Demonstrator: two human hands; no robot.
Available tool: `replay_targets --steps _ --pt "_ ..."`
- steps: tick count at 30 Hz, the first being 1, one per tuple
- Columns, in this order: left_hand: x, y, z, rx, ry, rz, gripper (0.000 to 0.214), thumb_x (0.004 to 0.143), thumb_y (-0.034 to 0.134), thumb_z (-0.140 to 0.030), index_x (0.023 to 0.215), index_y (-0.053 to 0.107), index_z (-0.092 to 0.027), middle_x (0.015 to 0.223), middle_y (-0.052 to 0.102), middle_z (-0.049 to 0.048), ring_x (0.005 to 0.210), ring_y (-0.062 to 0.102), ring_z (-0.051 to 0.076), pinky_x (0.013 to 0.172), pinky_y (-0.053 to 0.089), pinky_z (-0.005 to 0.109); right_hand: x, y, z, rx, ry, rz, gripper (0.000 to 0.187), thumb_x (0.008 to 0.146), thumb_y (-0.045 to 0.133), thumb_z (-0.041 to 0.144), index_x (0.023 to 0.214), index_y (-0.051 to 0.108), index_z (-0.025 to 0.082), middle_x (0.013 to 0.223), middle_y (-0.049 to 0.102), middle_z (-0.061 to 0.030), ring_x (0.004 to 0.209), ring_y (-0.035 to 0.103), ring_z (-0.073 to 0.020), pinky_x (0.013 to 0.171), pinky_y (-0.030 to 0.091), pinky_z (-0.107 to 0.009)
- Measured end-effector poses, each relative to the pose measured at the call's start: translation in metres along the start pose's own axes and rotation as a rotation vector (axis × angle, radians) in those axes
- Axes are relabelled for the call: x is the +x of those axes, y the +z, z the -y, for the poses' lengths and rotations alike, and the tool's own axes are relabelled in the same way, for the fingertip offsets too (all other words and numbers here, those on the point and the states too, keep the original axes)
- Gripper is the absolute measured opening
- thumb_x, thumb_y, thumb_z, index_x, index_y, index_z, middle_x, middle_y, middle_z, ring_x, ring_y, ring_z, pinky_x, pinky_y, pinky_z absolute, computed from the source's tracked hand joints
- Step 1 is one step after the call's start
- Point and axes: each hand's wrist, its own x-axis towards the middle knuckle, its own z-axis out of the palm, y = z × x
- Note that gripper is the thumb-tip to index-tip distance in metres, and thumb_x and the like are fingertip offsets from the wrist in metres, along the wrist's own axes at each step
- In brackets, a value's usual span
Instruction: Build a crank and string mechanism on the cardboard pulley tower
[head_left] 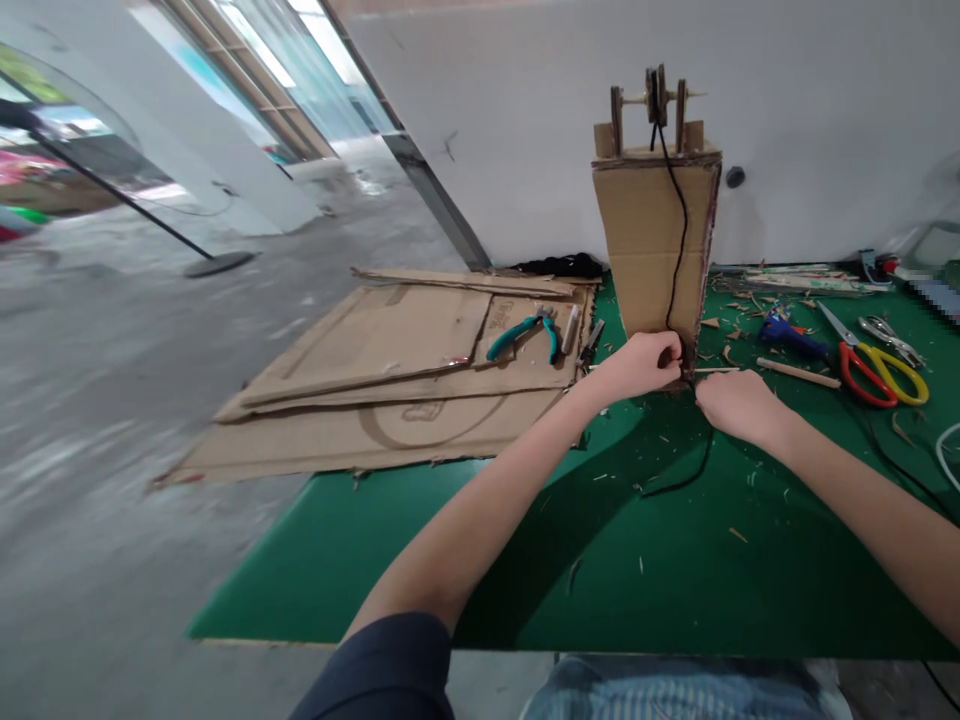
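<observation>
A tall cardboard tower (649, 235) stands on the green table, with a cardboard pulley wheel (656, 95) on a stick axle at its top. A black cord (682, 225) hangs from the wheel down the front, and its loose end lies on the table. At the tower's base, my left hand (649, 362) pinches the cord, thumb and finger together. My right hand (739, 405) is closed beside it, close to the cord and a thin wooden stick (716, 371) that passes across the base. What sits inside the right fingers is hidden.
Flat cardboard sheets (375, 335) lie at the left, with teal-handled pliers (525, 335) on them. To the right are a blue glue gun (791, 335), scissors (870, 370), a wooden dowel (799, 373) and scraps. The green table (322, 570) ends at the front; a white wall rises behind.
</observation>
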Motion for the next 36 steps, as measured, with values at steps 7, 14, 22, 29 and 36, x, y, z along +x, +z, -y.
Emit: replay_targets --steps 7,14,22,29,36 --pt "0.001 0.006 0.005 -0.005 -0.017 -0.037 0.005 0.084 0.050 -0.016 0.087 0.055 -0.017 0.076 0.060 -0.0006 0.064 0.049 0.011 0.064 0.037 0.025 -0.029 -0.038 0.006 0.093 -0.277 0.211 0.028 0.085 0.043 0.022 0.080 0.070 0.015 0.079 0.070 -0.0120 0.068 0.064 -0.0227 0.054 0.035 -0.031" --pt "-0.001 0.000 0.007 -0.025 0.052 0.083 0.015 0.080 0.055 -0.014 0.094 0.059 -0.016 0.086 0.066 0.0026 0.074 0.056 0.013 0.069 0.043 0.025 -0.035 -0.052 0.000 0.053 -0.164 0.071 0.023 0.083 0.042 0.023 0.075 0.063 0.018 0.080 0.068 -0.0093 0.063 0.058 -0.0191 0.054 0.028 -0.030" --pt "0.000 0.004 0.008 0.115 0.130 0.188 0.016 0.081 0.055 -0.014 0.092 0.067 -0.015 0.090 0.070 0.0054 0.080 0.061 0.017 0.072 0.044 0.027 -0.035 -0.061 -0.034 0.428 -0.277 0.044 0.023 0.087 0.046 0.032 0.068 0.053 0.021 0.065 0.057 0.0002 0.056 0.045 -0.0123 0.054 0.028 -0.028" --pt "0.000 0.010 0.010 0.181 0.147 0.149 0.017 0.077 0.057 -0.010 0.091 0.066 -0.015 0.090 0.069 0.0058 0.081 0.062 0.017 0.072 0.045 0.027 -0.005 -0.024 -0.038 0.234 -0.080 -0.170 0.019 0.087 0.054 0.038 0.090 0.058 0.020 0.093 0.067 -0.0088 0.080 0.060 -0.0211 0.060 0.034 -0.029" --pt "-0.001 0.011 0.012 0.277 0.111 0.168 0.011 0.083 0.057 -0.019 0.089 0.065 -0.016 0.090 0.070 0.0080 0.081 0.063 0.020 0.070 0.045 0.029 0.012 -0.001 -0.038 0.065 -0.137 -0.168 0.021 0.097 0.043 0.028 0.099 0.061 0.018 0.101 0.071 -0.0114 0.088 0.066 -0.0241 0.064 0.037 -0.032"
